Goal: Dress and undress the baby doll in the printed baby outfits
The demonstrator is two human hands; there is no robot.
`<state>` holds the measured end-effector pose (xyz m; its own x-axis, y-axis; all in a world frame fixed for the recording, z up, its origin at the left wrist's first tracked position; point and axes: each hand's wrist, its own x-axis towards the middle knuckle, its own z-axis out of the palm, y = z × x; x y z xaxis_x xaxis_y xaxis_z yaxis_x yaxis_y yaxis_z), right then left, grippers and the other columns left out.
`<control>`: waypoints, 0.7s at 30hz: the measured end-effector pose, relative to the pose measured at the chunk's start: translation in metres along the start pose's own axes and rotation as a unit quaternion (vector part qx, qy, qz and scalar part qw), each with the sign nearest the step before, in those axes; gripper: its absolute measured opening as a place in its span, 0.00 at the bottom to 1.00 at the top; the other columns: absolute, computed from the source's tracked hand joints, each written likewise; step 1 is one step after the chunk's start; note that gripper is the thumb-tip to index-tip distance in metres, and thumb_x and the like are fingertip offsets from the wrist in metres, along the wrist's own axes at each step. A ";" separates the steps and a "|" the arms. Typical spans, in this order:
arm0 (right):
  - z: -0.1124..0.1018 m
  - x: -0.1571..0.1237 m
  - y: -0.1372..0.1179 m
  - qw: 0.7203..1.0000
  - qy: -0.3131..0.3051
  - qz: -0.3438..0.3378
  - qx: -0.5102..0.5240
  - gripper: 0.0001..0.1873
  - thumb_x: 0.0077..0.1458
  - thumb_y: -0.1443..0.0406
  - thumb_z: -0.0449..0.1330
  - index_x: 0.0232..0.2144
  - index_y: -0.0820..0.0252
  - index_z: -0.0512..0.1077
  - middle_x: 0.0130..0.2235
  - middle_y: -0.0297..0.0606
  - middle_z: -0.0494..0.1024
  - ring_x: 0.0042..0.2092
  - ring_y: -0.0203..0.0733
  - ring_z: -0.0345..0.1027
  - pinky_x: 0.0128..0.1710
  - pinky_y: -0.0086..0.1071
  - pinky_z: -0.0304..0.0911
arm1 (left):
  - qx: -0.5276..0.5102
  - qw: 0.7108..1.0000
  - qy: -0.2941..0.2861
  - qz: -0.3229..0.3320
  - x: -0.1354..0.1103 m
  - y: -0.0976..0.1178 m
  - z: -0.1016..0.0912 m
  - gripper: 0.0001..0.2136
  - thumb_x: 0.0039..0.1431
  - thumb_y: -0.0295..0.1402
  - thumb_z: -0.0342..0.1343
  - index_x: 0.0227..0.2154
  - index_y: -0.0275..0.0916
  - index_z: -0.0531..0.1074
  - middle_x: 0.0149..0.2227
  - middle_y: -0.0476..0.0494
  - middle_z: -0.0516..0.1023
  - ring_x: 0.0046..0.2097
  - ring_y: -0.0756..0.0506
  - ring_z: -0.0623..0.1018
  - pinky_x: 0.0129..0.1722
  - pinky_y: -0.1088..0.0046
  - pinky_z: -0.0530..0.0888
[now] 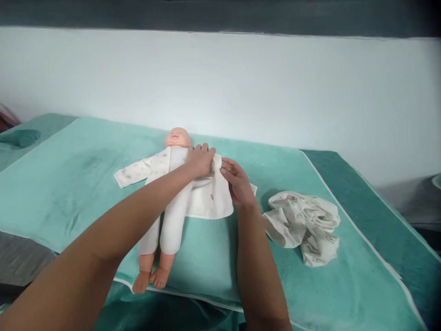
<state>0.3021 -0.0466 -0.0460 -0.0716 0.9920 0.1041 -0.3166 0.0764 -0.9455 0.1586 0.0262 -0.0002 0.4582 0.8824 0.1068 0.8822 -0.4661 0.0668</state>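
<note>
A baby doll [175, 232] with a white cloth body and bare plastic feet lies on its back, its head away from me. It wears a white printed baby shirt [158, 164], with one sleeve stretched out to the left. The shirt's right side is spread open beside the doll's body. My left hand [201, 160] is closed over the white fabric at the doll's shoulder on the right; the doll's arm there is mostly hidden. Facing it, my right hand [237, 181] has its fingers curled and pinched at the edge of the shirt.
A crumpled white printed cloth [305, 225] lies to the right of my right forearm. Everything rests on a green padded bed [82, 193] with white piping and a hole at its far left end. A white wall [220, 82] rises behind the bed.
</note>
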 end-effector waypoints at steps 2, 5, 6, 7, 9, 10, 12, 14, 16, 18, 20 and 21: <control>0.004 -0.003 -0.002 0.999 -0.042 -0.017 0.005 0.28 0.49 0.56 0.71 0.52 0.48 0.71 0.56 0.37 0.77 0.51 0.47 0.74 0.45 0.38 0.72 | -0.118 0.991 -0.038 0.051 0.001 -0.007 -0.004 0.16 0.60 0.35 0.55 0.50 0.42 0.73 0.53 0.39 0.76 0.54 0.37 0.75 0.55 0.55 0.69; 0.009 -0.008 -0.005 0.996 -0.085 -0.024 0.010 0.31 0.50 0.56 0.71 0.57 0.44 0.70 0.64 0.36 0.70 0.58 0.48 0.70 0.49 0.39 0.72 | -0.257 0.961 -0.039 0.090 -0.001 -0.022 -0.014 0.09 0.58 0.31 0.54 0.40 0.39 0.75 0.41 0.46 0.80 0.43 0.44 0.78 0.43 0.68 0.72; 0.010 -0.010 -0.004 0.995 -0.102 -0.020 0.011 0.32 0.50 0.56 0.71 0.57 0.43 0.70 0.65 0.36 0.69 0.59 0.48 0.69 0.49 0.39 0.72 | -0.280 0.956 -0.018 0.083 -0.003 -0.029 -0.017 0.09 0.56 0.30 0.54 0.40 0.39 0.75 0.38 0.47 0.80 0.39 0.45 0.77 0.40 0.69 0.72; 0.011 -0.011 -0.004 0.992 -0.122 -0.012 0.011 0.32 0.50 0.56 0.71 0.57 0.43 0.69 0.66 0.36 0.68 0.58 0.48 0.70 0.49 0.39 0.72 | -0.290 0.954 0.007 0.073 -0.005 -0.036 -0.020 0.10 0.55 0.29 0.53 0.40 0.39 0.75 0.37 0.47 0.80 0.37 0.46 0.77 0.38 0.70 0.71; 0.014 -0.014 -0.001 0.986 -0.169 0.004 0.009 0.33 0.49 0.56 0.72 0.57 0.43 0.70 0.65 0.37 0.68 0.56 0.47 0.72 0.48 0.37 0.72 | -0.282 0.956 0.057 0.059 -0.010 -0.051 -0.026 0.14 0.52 0.24 0.51 0.40 0.40 0.74 0.36 0.47 0.79 0.37 0.46 0.76 0.39 0.69 0.71; 0.015 -0.015 0.000 0.980 -0.196 0.012 0.008 0.33 0.49 0.57 0.73 0.57 0.44 0.70 0.65 0.37 0.69 0.55 0.47 0.72 0.47 0.37 0.72 | -0.271 0.957 0.083 0.057 -0.013 -0.057 -0.028 0.15 0.50 0.21 0.49 0.38 0.40 0.74 0.36 0.47 0.78 0.39 0.46 0.75 0.41 0.68 0.71; 0.018 -0.017 0.003 0.966 -0.257 0.026 0.010 0.33 0.49 0.57 0.73 0.57 0.46 0.71 0.64 0.40 0.70 0.54 0.47 0.73 0.46 0.36 0.72 | -0.247 0.959 0.133 0.047 -0.019 -0.068 -0.032 0.15 0.46 0.18 0.47 0.31 0.39 0.73 0.37 0.45 0.77 0.43 0.45 0.75 0.46 0.66 0.72; 0.021 -0.018 0.004 0.948 -0.316 0.035 0.013 0.32 0.50 0.57 0.73 0.57 0.47 0.72 0.64 0.42 0.70 0.54 0.48 0.73 0.45 0.37 0.71 | -0.228 0.958 0.176 0.016 -0.026 -0.075 -0.034 0.13 0.45 0.16 0.46 0.27 0.40 0.70 0.38 0.43 0.77 0.46 0.44 0.75 0.47 0.64 0.72; 0.023 -0.020 0.003 0.932 -0.360 0.038 0.012 0.29 0.53 0.57 0.71 0.56 0.49 0.72 0.64 0.43 0.70 0.53 0.48 0.74 0.46 0.38 0.71 | -0.207 0.957 0.200 -0.030 -0.033 -0.079 -0.033 0.12 0.49 0.17 0.46 0.26 0.41 0.68 0.38 0.42 0.75 0.47 0.42 0.74 0.47 0.62 0.72; 0.025 -0.021 0.002 0.923 -0.383 0.037 0.011 0.26 0.55 0.58 0.69 0.56 0.50 0.73 0.63 0.45 0.71 0.52 0.48 0.75 0.46 0.38 0.70 | -0.187 0.955 0.218 -0.070 -0.040 -0.081 -0.030 0.11 0.53 0.18 0.47 0.28 0.41 0.68 0.40 0.41 0.74 0.49 0.41 0.73 0.47 0.62 0.72; 0.026 -0.021 0.002 0.923 -0.383 0.038 0.007 0.25 0.57 0.57 0.68 0.55 0.52 0.73 0.60 0.46 0.74 0.51 0.48 0.76 0.45 0.38 0.70 | -0.183 0.951 0.233 -0.093 -0.047 -0.083 -0.025 0.13 0.54 0.17 0.45 0.33 0.42 0.68 0.44 0.41 0.74 0.50 0.42 0.72 0.49 0.63 0.72; 0.027 -0.021 0.002 0.927 -0.373 0.036 0.003 0.24 0.57 0.56 0.68 0.54 0.52 0.73 0.59 0.46 0.75 0.49 0.48 0.76 0.44 0.38 0.70 | -0.187 0.948 0.238 -0.098 -0.051 -0.084 -0.022 0.14 0.54 0.17 0.44 0.36 0.42 0.68 0.45 0.41 0.73 0.51 0.43 0.72 0.49 0.64 0.72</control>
<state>0.2778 -0.0701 -0.0422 -0.7254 0.6494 0.2282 -0.2917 0.0103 -0.9565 0.0589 0.0193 0.0105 0.1102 0.8671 0.4857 0.8038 -0.3652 0.4697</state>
